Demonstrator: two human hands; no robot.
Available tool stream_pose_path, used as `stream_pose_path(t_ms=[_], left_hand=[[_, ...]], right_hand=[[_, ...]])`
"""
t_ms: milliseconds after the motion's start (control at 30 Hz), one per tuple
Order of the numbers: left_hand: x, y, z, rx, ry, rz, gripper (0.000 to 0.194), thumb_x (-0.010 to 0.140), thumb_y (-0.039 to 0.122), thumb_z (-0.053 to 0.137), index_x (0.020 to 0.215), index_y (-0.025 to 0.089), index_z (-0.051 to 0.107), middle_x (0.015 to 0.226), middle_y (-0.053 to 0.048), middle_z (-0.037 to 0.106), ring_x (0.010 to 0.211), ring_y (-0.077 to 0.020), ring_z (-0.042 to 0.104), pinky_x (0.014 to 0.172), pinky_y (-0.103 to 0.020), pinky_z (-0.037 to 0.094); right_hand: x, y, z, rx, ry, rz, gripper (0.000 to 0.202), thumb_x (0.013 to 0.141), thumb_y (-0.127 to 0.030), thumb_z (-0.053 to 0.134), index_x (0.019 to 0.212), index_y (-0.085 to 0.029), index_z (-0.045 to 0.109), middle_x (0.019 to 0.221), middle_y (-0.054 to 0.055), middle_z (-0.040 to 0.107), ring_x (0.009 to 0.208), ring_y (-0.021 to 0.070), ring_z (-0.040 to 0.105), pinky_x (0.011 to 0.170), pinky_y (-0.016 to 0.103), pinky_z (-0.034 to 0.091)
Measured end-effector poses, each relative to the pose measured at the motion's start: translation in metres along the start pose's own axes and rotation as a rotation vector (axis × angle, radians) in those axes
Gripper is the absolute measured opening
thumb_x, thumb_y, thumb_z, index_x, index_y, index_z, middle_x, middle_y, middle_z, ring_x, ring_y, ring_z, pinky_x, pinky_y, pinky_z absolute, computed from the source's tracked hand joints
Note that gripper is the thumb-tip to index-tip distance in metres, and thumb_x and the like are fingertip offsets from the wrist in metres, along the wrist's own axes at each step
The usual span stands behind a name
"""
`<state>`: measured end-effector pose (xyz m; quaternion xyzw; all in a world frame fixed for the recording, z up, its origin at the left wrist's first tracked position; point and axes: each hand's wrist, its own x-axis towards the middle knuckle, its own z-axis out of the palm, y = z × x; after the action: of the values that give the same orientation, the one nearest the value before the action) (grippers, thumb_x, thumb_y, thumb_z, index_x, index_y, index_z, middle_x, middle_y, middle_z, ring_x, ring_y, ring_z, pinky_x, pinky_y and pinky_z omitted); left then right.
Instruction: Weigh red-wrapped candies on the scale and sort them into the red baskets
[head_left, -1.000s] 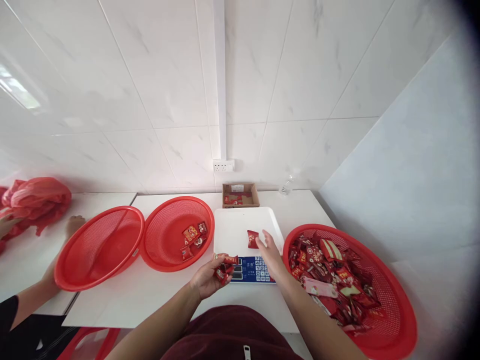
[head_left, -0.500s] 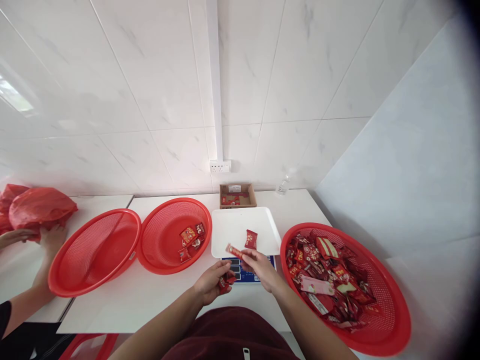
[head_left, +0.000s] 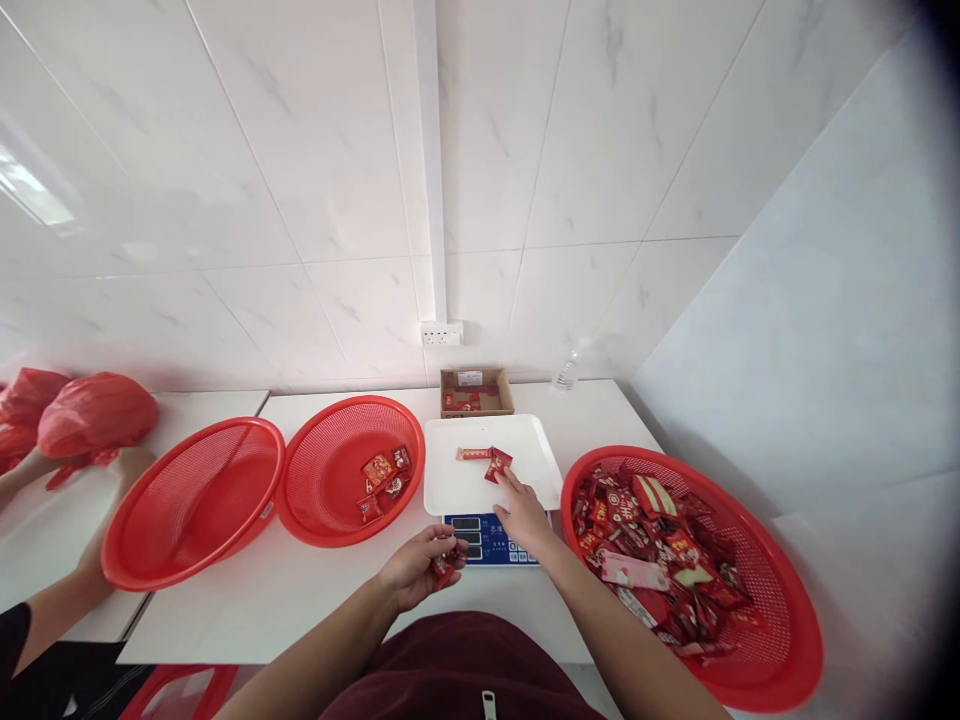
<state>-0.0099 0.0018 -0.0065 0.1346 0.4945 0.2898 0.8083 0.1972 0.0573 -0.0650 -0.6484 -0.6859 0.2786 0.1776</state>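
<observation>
My left hand (head_left: 418, 568) is closed around small red-wrapped snack packets (head_left: 444, 570), in front of the scale. Fingers stretched out, my right hand (head_left: 523, 513) reaches over the white weighing pan (head_left: 448, 491), its fingertips touching a small red snack packet (head_left: 497, 464). Against that packet's left side lies a slim red stick packet (head_left: 473, 454). Below the pan, the blue panel of the digital scale (head_left: 484, 552) shows, partly covered by my right hand.
On the right, a red basket (head_left: 787, 600) holds many wrapped snacks. Left of the scale stand a red basket (head_left: 322, 455) with several packets and another red basket (head_left: 202, 500). Behind are a cardboard box (head_left: 478, 412) and a clear plastic item (head_left: 567, 372). Another person's hands handle red bags (head_left: 97, 415).
The stick packet has left my right hand and lies on the pan. My right hand has moved forward to the red packet, which has shifted and turned slightly. My left hand keeps its packets.
</observation>
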Motion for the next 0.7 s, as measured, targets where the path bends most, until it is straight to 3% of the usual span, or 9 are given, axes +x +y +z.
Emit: stream_pose_path(t_ms=[100, 233, 300, 500, 700], left_hand=[[-0.001, 0.002, 0.001, 0.047, -0.006, 0.027, 0.028, 0.073, 0.026, 0.07, 0.087, 0.02, 0.047, 0.092, -0.002, 0.064, 0.06, -0.0065, 0.057, 0.054, -0.019, 0.042], [-0.002, 0.001, 0.006, 0.208, 0.026, 0.077, 0.033, 0.072, 0.042, 0.07, 0.081, 0.019, 0.048, 0.075, 0.002, 0.061, 0.052, -0.0038, 0.049, 0.048, -0.017, 0.036], [0.0, -0.001, 0.009, 0.325, 0.029, 0.12, 0.038, 0.071, 0.05, 0.068, 0.082, 0.018, 0.05, 0.065, 0.004, 0.056, 0.05, -0.0051, 0.048, 0.046, -0.018, 0.035], [0.006, -0.006, 0.021, 0.616, 0.039, 0.268, 0.045, 0.071, 0.061, 0.058, 0.082, 0.018, 0.05, 0.061, 0.002, 0.057, 0.049, -0.0084, 0.049, 0.044, -0.021, 0.036], [0.008, -0.004, 0.022, 0.656, -0.018, 0.292, 0.035, 0.075, 0.051, 0.06, 0.071, 0.018, 0.05, 0.057, 0.001, 0.058, 0.046, -0.0081, 0.046, 0.042, -0.02, 0.035]], right_hand=[[-0.006, -0.013, -0.01, 0.072, -0.008, -0.011, 0.052, 0.078, -0.021, 0.051, 0.131, -0.02, 0.049, 0.141, 0.01, 0.043, 0.121, 0.0276, 0.047, 0.1, 0.043, 0.038], [-0.033, -0.04, -0.018, 0.379, -0.365, -0.091, 0.043, 0.081, -0.038, 0.053, 0.119, -0.019, 0.057, 0.115, 0.009, 0.064, 0.097, 0.0217, 0.062, 0.086, 0.036, 0.046], [-0.049, -0.053, -0.02, 0.457, -0.462, -0.142, 0.039, 0.08, -0.04, 0.054, 0.114, -0.02, 0.059, 0.102, 0.007, 0.069, 0.09, 0.0204, 0.063, 0.08, 0.033, 0.047], [-0.068, -0.066, -0.023, 0.397, -0.331, -0.1, 0.023, 0.079, -0.029, 0.055, 0.099, -0.018, 0.062, 0.085, 0.004, 0.07, 0.078, 0.0178, 0.063, 0.071, 0.027, 0.044], [-0.067, -0.05, -0.019, 0.651, -0.402, 0.087, 0.01, 0.078, -0.024, 0.052, 0.078, -0.019, 0.06, 0.065, -0.001, 0.064, 0.052, 0.0096, 0.053, 0.052, 0.021, 0.04]])
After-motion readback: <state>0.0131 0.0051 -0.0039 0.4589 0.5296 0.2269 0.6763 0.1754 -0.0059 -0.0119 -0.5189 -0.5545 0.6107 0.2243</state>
